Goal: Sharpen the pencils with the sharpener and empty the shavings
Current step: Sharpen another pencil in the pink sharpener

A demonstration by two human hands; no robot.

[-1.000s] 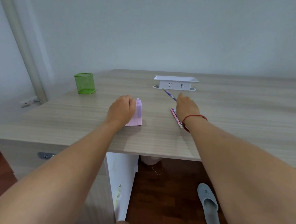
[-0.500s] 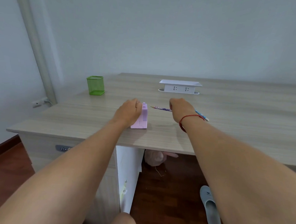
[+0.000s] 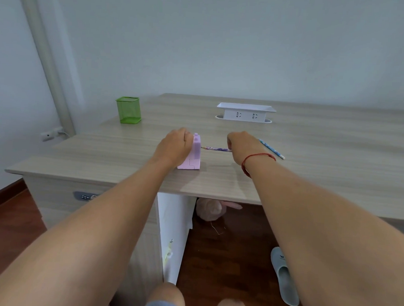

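A pink box-shaped sharpener (image 3: 192, 156) stands on the wooden desk (image 3: 312, 172) near its front edge. My left hand (image 3: 173, 149) grips the sharpener from its left side. My right hand (image 3: 242, 146) holds a purple patterned pencil (image 3: 216, 149) level, its tip pointing left and nearly touching the sharpener's right face. A blue pencil (image 3: 271, 149) lies on the desk just right of my right hand.
A green mesh pen holder (image 3: 128, 109) stands at the desk's back left. A white socket box (image 3: 245, 112) sits at the back middle. Under the desk are a pink bag (image 3: 213, 208), a white cabinet side (image 3: 173, 233) and a grey slipper (image 3: 284, 277) on the floor.
My right hand picked the purple pencil off the desk, turned it level and moved it left until its tip reached the sharpener. My left hand stayed on the sharpener.
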